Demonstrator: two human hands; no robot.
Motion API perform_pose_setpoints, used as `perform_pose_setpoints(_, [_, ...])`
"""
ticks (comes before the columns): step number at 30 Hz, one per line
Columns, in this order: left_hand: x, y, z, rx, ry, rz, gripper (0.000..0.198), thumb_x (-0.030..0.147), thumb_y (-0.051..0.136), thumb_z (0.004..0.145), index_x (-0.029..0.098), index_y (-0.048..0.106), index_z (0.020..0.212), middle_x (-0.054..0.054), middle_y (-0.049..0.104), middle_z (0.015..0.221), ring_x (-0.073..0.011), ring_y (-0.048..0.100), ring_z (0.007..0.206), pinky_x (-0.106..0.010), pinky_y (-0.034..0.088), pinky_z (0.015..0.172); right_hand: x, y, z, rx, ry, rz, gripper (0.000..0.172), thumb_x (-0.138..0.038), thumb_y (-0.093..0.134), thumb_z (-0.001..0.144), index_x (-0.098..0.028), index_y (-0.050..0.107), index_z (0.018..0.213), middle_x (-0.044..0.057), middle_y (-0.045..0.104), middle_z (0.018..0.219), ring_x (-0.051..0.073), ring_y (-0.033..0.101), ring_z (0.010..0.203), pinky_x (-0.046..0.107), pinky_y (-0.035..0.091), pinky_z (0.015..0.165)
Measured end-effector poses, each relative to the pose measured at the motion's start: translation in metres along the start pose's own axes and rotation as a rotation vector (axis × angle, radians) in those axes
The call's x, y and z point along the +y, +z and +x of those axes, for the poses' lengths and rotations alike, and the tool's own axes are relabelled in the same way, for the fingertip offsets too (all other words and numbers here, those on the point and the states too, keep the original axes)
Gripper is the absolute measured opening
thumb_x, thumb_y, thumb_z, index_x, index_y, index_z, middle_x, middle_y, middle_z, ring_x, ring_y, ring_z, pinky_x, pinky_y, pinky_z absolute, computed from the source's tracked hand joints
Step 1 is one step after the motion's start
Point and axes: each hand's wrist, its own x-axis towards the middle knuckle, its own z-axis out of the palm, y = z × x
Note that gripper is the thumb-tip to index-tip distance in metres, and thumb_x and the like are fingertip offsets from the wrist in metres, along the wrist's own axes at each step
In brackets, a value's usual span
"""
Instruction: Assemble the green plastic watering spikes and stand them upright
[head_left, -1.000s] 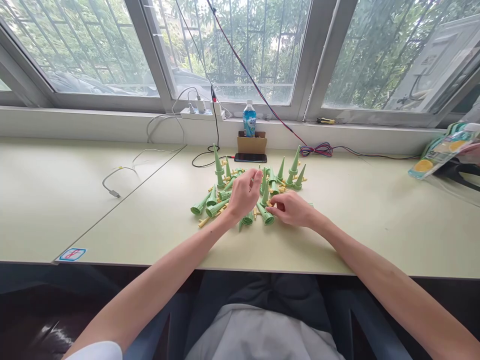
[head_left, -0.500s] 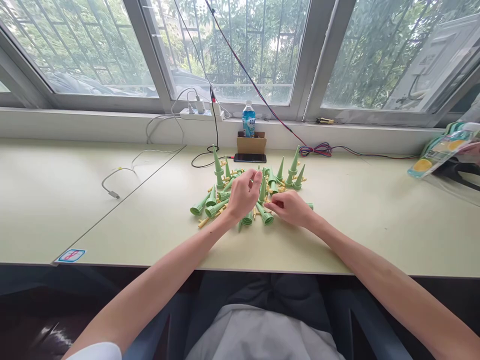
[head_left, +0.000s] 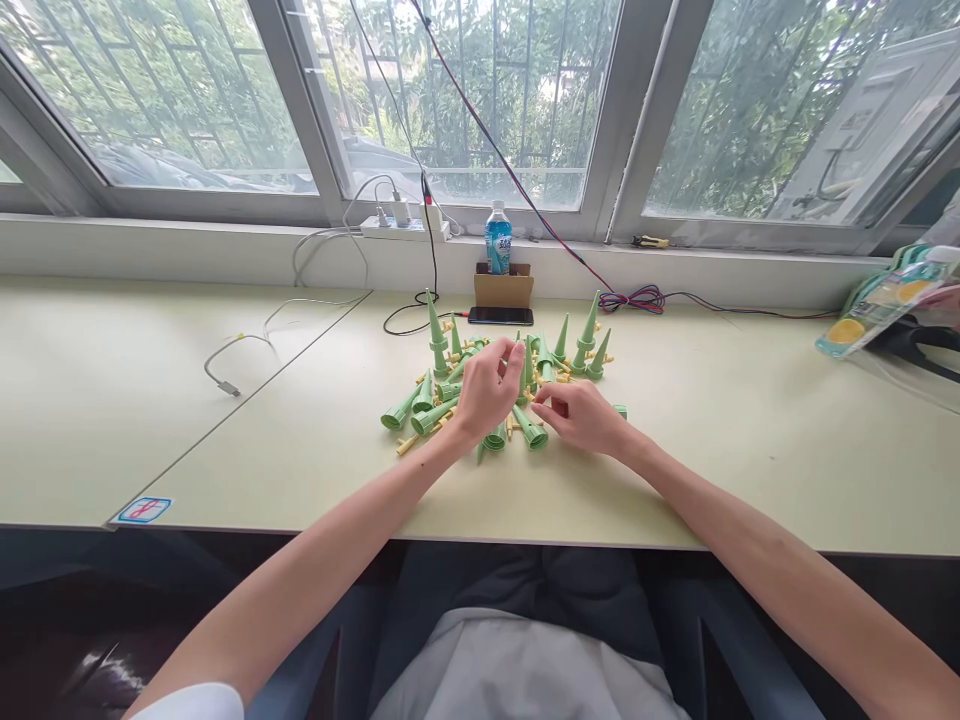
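As I monitor the head view, the green cones (head_left: pixel 528 426) occupy the table (head_left: pixel 750 420) at 12 o'clock. The left hand (head_left: pixel 489 382) is curled over them; I cannot tell its grip. At its 4 o'clock, the right hand (head_left: pixel 583 416) is curled beside them, grip likewise unclear.

Daylight falls through wide, grey-framed glass windows (head_left: pixel 469 110), with dark metal bars (head_left: pixel 529 65) and leafy green trees (head_left: pixel 735 110) outside. Beneath runs a white painted ledge (head_left: pixel 165 247), behind a smooth, pale yellow-green table (head_left: pixel 757 430) crossed by a thin dark seam (head_left: pixel 240 408).
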Motion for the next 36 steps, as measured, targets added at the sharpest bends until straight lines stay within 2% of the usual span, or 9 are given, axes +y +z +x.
perform_pose_setpoints(6, [-0.001, 0.0, 0.0, -0.008, 0.005, 0.006, 0.037, 0.044, 0.041, 0.098, 0.018, 0.051, 0.073, 0.002, 0.052, 0.061, -0.0102, 0.043, 0.051, -0.025, 0.036, 0.053, -0.004, -0.002, -0.001, 0.061, -0.062, 0.032, 0.024, -0.032, 0.05, 0.092, -0.019, 0.062, 0.076, -0.004, 0.046, 0.051, 0.009, 0.036, 0.048, 0.023, 0.032, 0.055])
perform_pose_setpoints(10, [-0.001, 0.001, -0.001, -0.052, 0.023, 0.011, 0.041, 0.045, 0.042, 0.098, 0.018, 0.051, 0.068, 0.001, 0.053, 0.058, -0.0101, 0.043, 0.05, -0.025, 0.034, 0.051, -0.003, -0.007, 0.0, 0.135, -0.041, 0.011, 0.023, -0.031, 0.049, 0.092, -0.019, 0.062, 0.076, -0.004, 0.046, 0.052, 0.009, 0.035, 0.048, 0.023, 0.033, 0.055])
perform_pose_setpoints(17, [-0.001, 0.003, -0.006, -0.385, 0.082, -0.006, 0.049, 0.047, 0.04, 0.097, 0.017, 0.055, 0.061, 0.0, 0.057, 0.055, -0.0096, 0.044, 0.044, -0.026, 0.036, 0.051, 0.01, -0.02, 0.005, 0.302, 0.083, -0.077, 0.026, -0.035, 0.049, 0.092, -0.018, 0.062, 0.076, -0.002, 0.052, 0.054, 0.011, 0.041, 0.049, 0.025, 0.033, 0.055])
perform_pose_setpoints(21, [-0.003, 0.004, -0.008, -0.468, 0.114, 0.039, 0.05, 0.046, 0.039, 0.097, 0.018, 0.057, 0.06, 0.0, 0.056, 0.051, -0.0106, 0.047, 0.045, -0.027, 0.037, 0.052, 0.016, -0.023, 0.006, 0.37, 0.121, -0.097, 0.025, -0.037, 0.047, 0.094, -0.019, 0.062, 0.084, -0.002, 0.053, 0.054, 0.012, 0.043, 0.048, 0.025, 0.035, 0.056])
perform_pose_setpoints(28, [-0.001, 0.003, -0.006, -0.474, 0.112, 0.055, 0.051, 0.047, 0.039, 0.097, 0.018, 0.058, 0.059, 0.001, 0.054, 0.05, -0.011, 0.047, 0.045, -0.027, 0.038, 0.052, 0.026, -0.03, 0.008, 0.446, 0.16, -0.141, 0.03, -0.038, 0.041, 0.098, -0.018, 0.062, 0.096, 0.001, 0.059, 0.061, 0.014, 0.049, 0.052, 0.026, 0.037, 0.06])
perform_pose_setpoints(31, [-0.001, 0.003, -0.006, -0.446, 0.099, 0.057, 0.051, 0.046, 0.039, 0.097, 0.018, 0.056, 0.058, 0.001, 0.053, 0.05, -0.011, 0.047, 0.045, -0.027, 0.038, 0.052, 0.035, -0.032, 0.009, 0.4, 0.165, -0.184, 0.025, -0.031, 0.045, 0.095, -0.018, 0.065, 0.099, 0.004, 0.066, 0.072, 0.016, 0.055, 0.06, 0.027, 0.041, 0.064])
perform_pose_setpoints(33, [-0.002, 0.003, -0.006, -0.408, 0.087, 0.05, 0.052, 0.047, 0.04, 0.097, 0.018, 0.054, 0.056, 0.001, 0.052, 0.049, -0.0109, 0.045, 0.044, -0.028, 0.038, 0.052, 0.041, -0.031, 0.01, 0.349, 0.163, -0.204, 0.024, -0.025, 0.046, 0.093, -0.018, 0.067, 0.102, 0.007, 0.07, 0.087, 0.018, 0.06, 0.07, 0.028, 0.043, 0.069])
perform_pose_setpoints(36, [-0.004, 0.003, -0.005, -0.329, 0.077, 0.026, 0.052, 0.049, 0.04, 0.097, 0.019, 0.054, 0.056, 0.002, 0.049, 0.048, -0.0115, 0.045, 0.043, -0.028, 0.038, 0.051, 0.048, -0.027, 0.01, 0.221, 0.144, -0.244, 0.027, -0.019, 0.046, 0.092, -0.018, 0.069, 0.107, 0.01, 0.07, 0.103, 0.02, 0.063, 0.084, 0.029, 0.045, 0.076])
